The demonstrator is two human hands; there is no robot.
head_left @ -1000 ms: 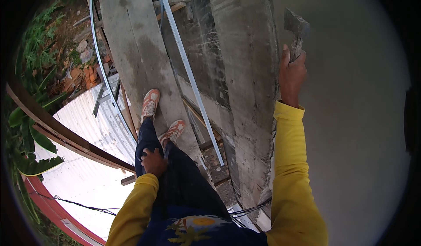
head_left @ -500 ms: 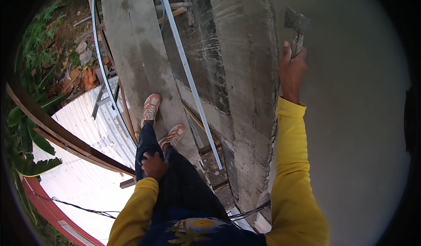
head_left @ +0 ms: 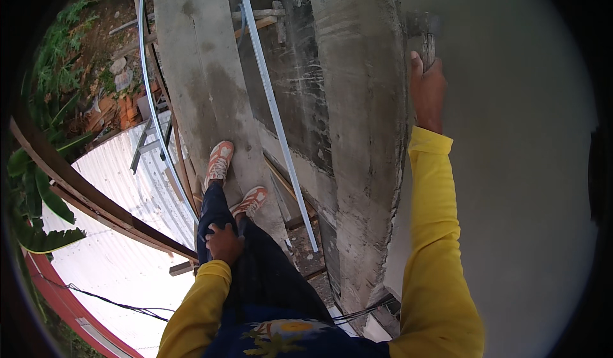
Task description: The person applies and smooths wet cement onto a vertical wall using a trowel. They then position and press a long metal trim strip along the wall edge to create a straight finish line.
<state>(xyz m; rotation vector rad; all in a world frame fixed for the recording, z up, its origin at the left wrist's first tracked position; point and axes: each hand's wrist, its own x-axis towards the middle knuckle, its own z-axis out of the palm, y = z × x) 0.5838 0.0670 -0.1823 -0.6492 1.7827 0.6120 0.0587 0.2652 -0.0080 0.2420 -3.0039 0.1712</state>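
My right hand [head_left: 428, 95] is closed around the wooden handle [head_left: 428, 50] of a putty knife. Its wide, flat blade [head_left: 421, 22] is at the smooth grey plastered wall [head_left: 511, 166], beside the wall's rough edge; blurring hides whether the blade touches. My left hand [head_left: 224, 243] rests on my bent leg in dark trousers [head_left: 219, 209], with the fingers spread over the knee and no tool in them. Both arms wear yellow sleeves.
My feet in pink shoes [head_left: 220, 160] stand on a concrete-stained plank [head_left: 211, 58]. A metal strip [head_left: 271, 96] leans beside a rough concrete ledge [head_left: 364, 102]. To the left, a curved metal rail [head_left: 145, 58] borders a drop to a corrugated roof [head_left: 115, 230]. Cables [head_left: 364, 312] hang near my waist.
My right hand and the putty knife have shifted slightly up, and the blade has turned more level. My left hand stays on my knee. The whole view has moved a little.
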